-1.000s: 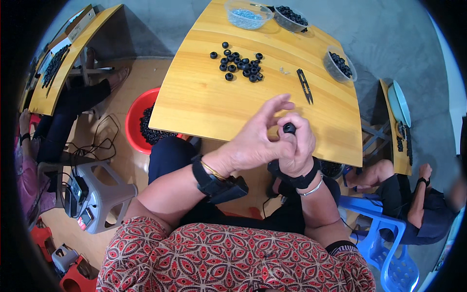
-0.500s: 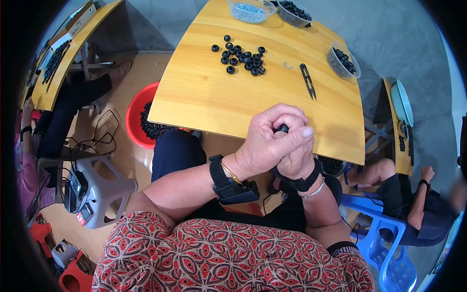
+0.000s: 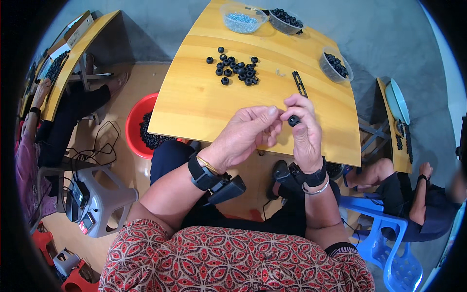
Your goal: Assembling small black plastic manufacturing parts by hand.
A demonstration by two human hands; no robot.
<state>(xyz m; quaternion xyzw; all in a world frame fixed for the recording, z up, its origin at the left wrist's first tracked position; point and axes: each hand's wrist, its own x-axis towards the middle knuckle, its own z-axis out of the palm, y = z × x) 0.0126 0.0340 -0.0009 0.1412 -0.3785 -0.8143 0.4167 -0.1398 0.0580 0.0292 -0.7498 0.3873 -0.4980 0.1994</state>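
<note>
Over the near edge of the wooden table (image 3: 194, 107), my right hand (image 3: 307, 134) grips a round black bead (image 3: 293, 120) between thumb and fingers. Beside it, on the left, my left hand (image 3: 245, 134) has its thumb and forefinger pinched together close to the bead. Whatever may be in that pinch is too small to make out. Several more black beads (image 3: 242, 77) with holes lie loose beyond my hands. Black thread snips (image 3: 299, 82) rest just past my right fingers, which hide their lower end.
Clear tubs of black beads (image 3: 286, 20), (image 3: 336, 65) and a tub of pale blue bits (image 3: 242, 22) stand toward the back. A red basin (image 3: 134, 131) of black pieces is on the floor at left. People sit at both sides, near a grey stool (image 3: 112, 194) and blue chair (image 3: 389, 233).
My clasped hands have come apart. The left has drawn away to the left into a pinch, and the right keeps the bead, now more exposed. A person's hand at far left has moved onto their table.
</note>
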